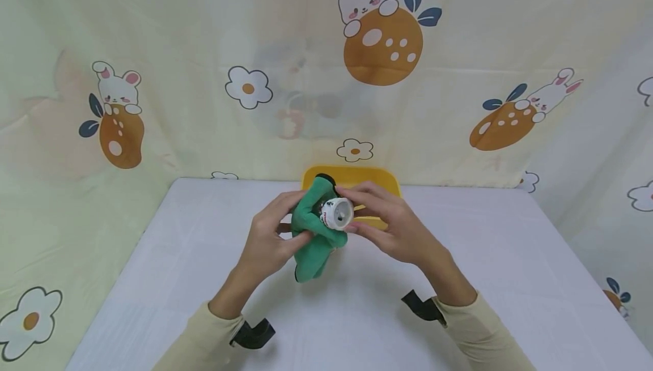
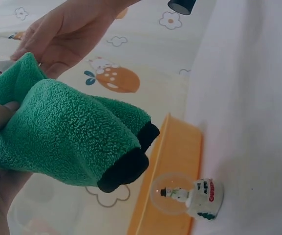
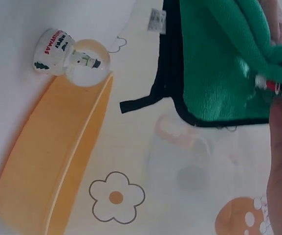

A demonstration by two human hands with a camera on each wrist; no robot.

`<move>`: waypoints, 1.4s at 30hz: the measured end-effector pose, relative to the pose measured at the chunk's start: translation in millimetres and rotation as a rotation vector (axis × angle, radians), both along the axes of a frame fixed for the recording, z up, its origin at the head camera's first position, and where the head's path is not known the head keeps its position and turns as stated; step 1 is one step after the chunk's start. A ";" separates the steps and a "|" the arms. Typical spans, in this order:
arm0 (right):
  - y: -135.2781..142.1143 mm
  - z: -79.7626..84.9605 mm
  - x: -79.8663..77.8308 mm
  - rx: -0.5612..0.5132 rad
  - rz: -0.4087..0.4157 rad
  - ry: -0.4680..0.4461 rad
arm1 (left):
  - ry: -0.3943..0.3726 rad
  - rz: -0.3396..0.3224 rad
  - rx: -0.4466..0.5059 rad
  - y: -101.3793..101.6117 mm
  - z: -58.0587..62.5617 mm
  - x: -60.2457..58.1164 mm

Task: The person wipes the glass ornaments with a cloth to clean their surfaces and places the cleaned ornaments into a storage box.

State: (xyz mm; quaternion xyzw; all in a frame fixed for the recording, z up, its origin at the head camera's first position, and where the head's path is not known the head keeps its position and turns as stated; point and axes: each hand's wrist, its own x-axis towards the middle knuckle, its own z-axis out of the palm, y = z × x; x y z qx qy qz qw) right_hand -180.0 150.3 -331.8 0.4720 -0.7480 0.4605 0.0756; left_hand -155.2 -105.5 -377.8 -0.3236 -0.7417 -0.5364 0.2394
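Observation:
A green fleecy cloth [image 1: 313,246] with black edging is bunched around a snow globe [image 1: 337,214], its white base turned toward the head camera. My left hand [image 1: 270,238] grips the cloth against the globe from the left. On the other side my right hand [image 1: 388,221] holds the white base between thumb and fingers. The cloth covers most of the glass dome; some of it shows in the right wrist view. A second snow globe [image 2: 199,198], with a snowman inside and a white lettered base, stands upright on the table, hidden from the head camera.
A yellow plastic bin [image 1: 352,175] sits at the table's back edge, behind the hands and close to the standing globe. The table has a white cover [image 1: 214,212]. Patterned curtains [image 1: 285,31] with rabbits and flowers hang behind it and at the sides.

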 end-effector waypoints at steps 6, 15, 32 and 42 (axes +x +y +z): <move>3.7 -1.6 -3.6 -0.008 0.112 -0.107 | -0.050 -0.035 0.031 -1.0 -0.5 0.7; -8.4 -10.0 -9.4 -0.017 0.004 0.166 | -0.127 -0.110 0.053 2.8 -1.5 3.1; -7.8 -5.1 -2.9 0.008 -0.110 0.202 | -0.286 -0.151 0.178 -7.1 0.9 2.5; -3.9 1.4 0.6 0.105 -0.294 0.311 | -0.133 -0.016 0.140 -6.2 4.4 0.4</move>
